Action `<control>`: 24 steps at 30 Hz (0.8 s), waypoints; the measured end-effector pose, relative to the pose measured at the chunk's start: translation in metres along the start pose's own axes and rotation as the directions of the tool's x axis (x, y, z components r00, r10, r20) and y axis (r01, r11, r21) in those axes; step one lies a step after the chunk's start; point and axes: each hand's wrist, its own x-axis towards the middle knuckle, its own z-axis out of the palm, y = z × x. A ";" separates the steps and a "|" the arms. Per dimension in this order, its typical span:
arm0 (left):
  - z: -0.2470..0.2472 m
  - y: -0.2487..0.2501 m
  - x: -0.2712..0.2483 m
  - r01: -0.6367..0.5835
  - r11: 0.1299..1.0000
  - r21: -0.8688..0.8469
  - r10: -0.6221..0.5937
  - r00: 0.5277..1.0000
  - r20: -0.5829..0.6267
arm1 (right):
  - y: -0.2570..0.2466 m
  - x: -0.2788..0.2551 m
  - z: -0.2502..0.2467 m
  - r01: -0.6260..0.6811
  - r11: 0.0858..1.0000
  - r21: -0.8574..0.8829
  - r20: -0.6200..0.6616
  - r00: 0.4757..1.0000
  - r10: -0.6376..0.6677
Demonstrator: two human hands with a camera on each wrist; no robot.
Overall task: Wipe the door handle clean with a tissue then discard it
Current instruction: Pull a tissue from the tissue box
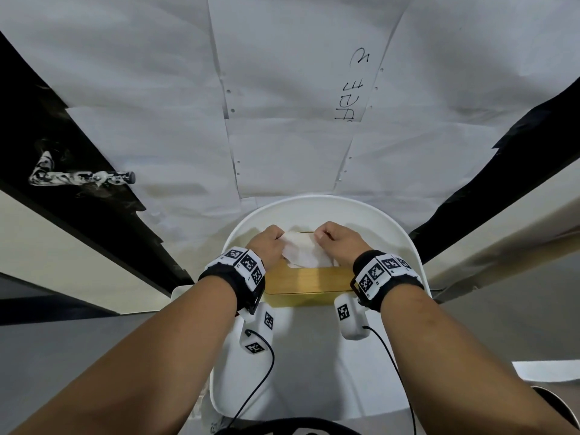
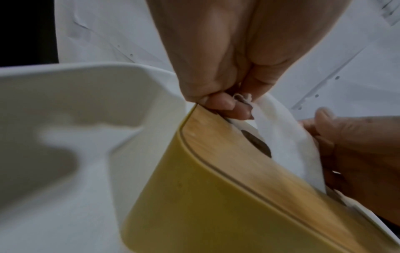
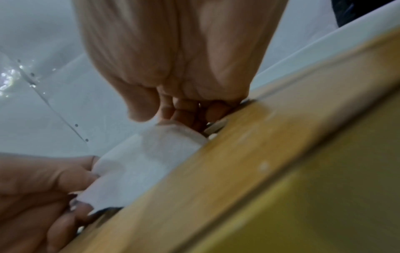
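Left hand: the left hand (image 1: 266,243) has curled fingers (image 2: 223,104) pinching the left edge of the tissue (image 1: 301,252), knuckles down on the box lid.
Right hand: the right hand (image 1: 339,243) does the same on the right edge, thumb and curled fingers nipping the sheet, so both hands are at it, one each side.
Count: two hands, one tissue sticking up, one tissue box (image 1: 307,285), one chair (image 1: 405,252), one door handle (image 1: 78,176).
Tissue: thin, white, soft and crinkly, standing up out of the dark oval slot in the lid, stretched between the two pinches.
Tissue box: yellow body with rounded corners and a flat wood-grain lid; sits on the seat at the far end, close to the curved backrest.
Chair: smooth white plastic with a rounded back rim; the near part of the seat is bare apart from the wrist gear hanging over it.
Door handle: lever type, dark, smeared all over with white gunk, way off to the far left on a black strip, well apart from the hands.
Open room: lots of free space between chair and handle; white paper sheets (image 1: 157,73) with punched holes cover the surface behind the chair.
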 end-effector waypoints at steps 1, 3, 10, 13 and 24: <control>0.000 0.001 0.001 0.021 0.999 -0.044 -0.021 1.000 -0.005 | 0.001 -0.001 0.000 0.010 1.000 -0.006 0.034 0.999 -0.010; 0.000 0.005 0.003 0.053 0.993 -0.109 -0.053 0.999 0.005 | 0.003 -0.002 0.000 0.043 0.997 -0.067 0.096 0.995 -0.037; 0.001 0.005 -0.001 -0.005 0.994 0.106 0.011 0.999 -0.053 | 0.007 -0.002 0.003 0.055 0.988 -0.141 -0.004 0.998 -0.056; -0.004 0.004 -0.002 0.028 0.994 0.104 -0.018 0.995 -0.095 | 0.005 -0.002 0.003 0.009 0.988 -0.153 -0.032 0.999 -0.014; -0.011 -0.010 -0.003 0.037 0.994 -0.099 -0.050 0.990 -0.135 | 0.000 -0.009 0.004 0.005 0.978 -0.209 -0.008 1.000 -0.007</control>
